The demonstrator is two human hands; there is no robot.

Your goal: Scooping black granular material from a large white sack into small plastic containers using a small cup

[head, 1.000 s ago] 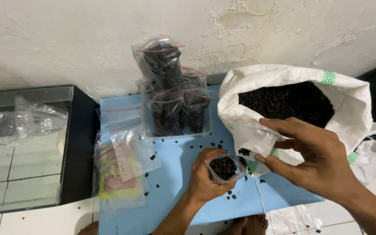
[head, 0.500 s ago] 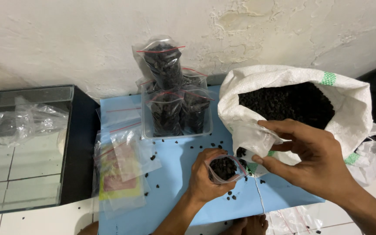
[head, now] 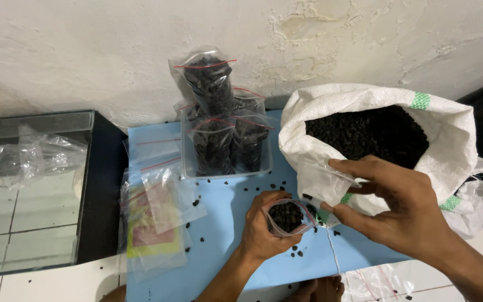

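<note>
My left hand (head: 261,232) grips a small clear zip bag (head: 287,217) part-filled with black granules, held mouth-up over the blue mat (head: 225,223). My right hand (head: 403,210) hovers just right of it, its thumb and forefinger pinching the bag's open rim. Behind the right hand stands a large white woven sack (head: 375,140), open and full of the same black granules.
A clear tub (head: 226,162) against the wall holds several filled zip bags. Empty zip bags (head: 155,218) lie in a pile on the mat's left. A glass tank (head: 29,184) with crumpled plastic stands at far left. Loose granules dot the mat.
My right hand has edged slightly down and left toward the small bag. The left hand and the bag have stayed in place.
</note>
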